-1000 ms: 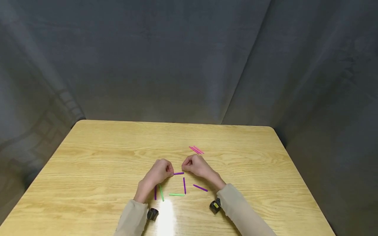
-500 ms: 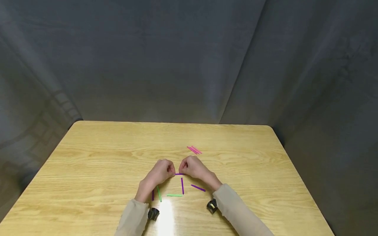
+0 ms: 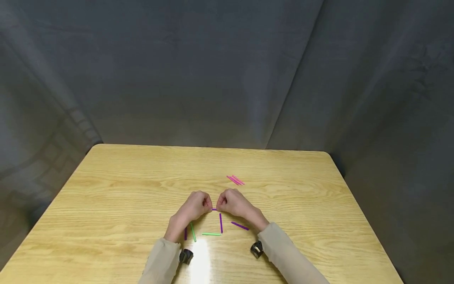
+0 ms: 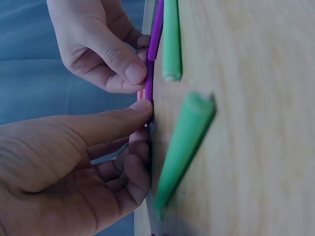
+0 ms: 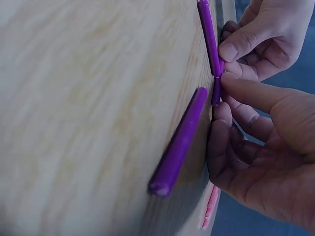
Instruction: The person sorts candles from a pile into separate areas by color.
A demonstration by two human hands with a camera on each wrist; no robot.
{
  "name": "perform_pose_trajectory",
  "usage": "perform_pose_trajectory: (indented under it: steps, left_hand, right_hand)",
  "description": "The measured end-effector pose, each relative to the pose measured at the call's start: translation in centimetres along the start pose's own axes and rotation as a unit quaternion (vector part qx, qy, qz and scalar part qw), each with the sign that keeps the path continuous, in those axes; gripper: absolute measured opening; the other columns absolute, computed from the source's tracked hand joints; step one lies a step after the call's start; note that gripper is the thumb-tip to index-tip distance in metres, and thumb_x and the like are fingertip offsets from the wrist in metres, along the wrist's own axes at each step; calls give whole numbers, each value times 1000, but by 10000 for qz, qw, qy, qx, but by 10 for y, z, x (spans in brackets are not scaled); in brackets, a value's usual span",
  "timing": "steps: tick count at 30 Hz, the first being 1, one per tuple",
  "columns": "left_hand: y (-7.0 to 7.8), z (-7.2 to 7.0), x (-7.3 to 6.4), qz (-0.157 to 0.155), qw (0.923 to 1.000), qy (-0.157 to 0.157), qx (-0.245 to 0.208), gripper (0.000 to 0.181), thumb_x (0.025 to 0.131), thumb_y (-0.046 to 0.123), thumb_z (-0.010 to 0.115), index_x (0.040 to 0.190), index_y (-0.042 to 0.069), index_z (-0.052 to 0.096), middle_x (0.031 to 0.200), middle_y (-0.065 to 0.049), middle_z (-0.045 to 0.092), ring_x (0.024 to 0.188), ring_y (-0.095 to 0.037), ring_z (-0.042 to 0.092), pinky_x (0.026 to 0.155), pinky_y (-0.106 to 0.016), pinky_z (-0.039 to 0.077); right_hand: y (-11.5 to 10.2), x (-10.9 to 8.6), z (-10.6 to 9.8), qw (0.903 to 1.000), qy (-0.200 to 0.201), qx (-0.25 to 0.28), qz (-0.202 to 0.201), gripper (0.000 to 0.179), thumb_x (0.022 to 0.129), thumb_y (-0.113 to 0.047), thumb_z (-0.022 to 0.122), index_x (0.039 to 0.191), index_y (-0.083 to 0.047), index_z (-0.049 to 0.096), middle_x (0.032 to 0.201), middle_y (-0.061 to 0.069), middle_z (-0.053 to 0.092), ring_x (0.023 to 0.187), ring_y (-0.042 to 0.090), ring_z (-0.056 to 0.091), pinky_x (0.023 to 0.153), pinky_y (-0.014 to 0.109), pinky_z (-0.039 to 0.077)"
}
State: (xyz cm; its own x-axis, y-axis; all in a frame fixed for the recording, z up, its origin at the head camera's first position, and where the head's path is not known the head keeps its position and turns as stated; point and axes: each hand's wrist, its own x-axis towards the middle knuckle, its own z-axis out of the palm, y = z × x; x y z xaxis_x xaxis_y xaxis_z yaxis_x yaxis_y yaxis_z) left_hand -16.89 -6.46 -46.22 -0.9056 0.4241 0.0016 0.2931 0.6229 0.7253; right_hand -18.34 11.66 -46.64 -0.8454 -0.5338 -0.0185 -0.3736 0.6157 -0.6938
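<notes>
Both hands pinch a short purple stick (image 3: 214, 209) that lies sideways on the table. My left hand (image 3: 193, 207) has its left end between thumb and fingers, and my right hand (image 3: 235, 202) has the other end. Only a short middle piece shows between the fingertips. Just nearer than the right fingertips lies a second purple stick (image 3: 221, 223), pointing toward me. A green stick (image 3: 211, 234) crosses at its near end. Another green stick (image 3: 193, 232) and a purple stick (image 3: 185, 233) lie beside the left wrist, their far ends close to the forearm.
A slanted purple stick (image 3: 240, 226) rests near the right wrist; it looms large in the right wrist view. Beyond the hands lie several pink sticks (image 3: 235, 180) side by side. The wooden table (image 3: 124, 177) ends at a dark grey curtain (image 3: 184, 71).
My right hand has come down onto the right end of the purple stick. The hands have drawn closer together, so less of the stick shows between them. The other sticks lie as before.
</notes>
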Motion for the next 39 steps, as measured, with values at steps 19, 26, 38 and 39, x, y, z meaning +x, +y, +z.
perform_pose_trajectory:
  steps: [19,26,38,39]
  left_hand:
    - [-3,-2,0,-273,9991,-215,-255,16,78,-5,75,74,4,62,65,1,54,59,-10,47,54,-21,40]
    - [-4,-2,-1,-264,9990,-248,-259,16,78,-5,75,74,4,62,66,1,53,60,-10,47,54,-21,41]
    - [-3,-2,-3,-298,9987,-286,-289,17,80,-4,73,74,5,61,66,1,52,61,-11,47,55,-21,40]
    - [-2,-2,-3,-300,9987,-294,-293,17,80,-4,73,74,5,60,66,1,52,60,-11,46,54,-21,39]
  right_hand:
    - [-4,-7,-7,9995,-237,-155,-115,13,82,5,65,73,-5,67,60,-5,54,52,4,43,54,19,39]
    - [3,-15,-10,9998,-136,-129,113,9,83,2,66,80,-5,70,65,-6,58,56,4,48,54,20,43]
    - [26,-39,-32,9964,622,-173,554,10,86,-1,65,78,-5,69,67,-4,58,59,4,46,55,20,41]
    - [28,-41,-34,9955,679,-162,642,9,86,-1,65,78,-5,68,67,-4,58,59,5,46,55,20,40]
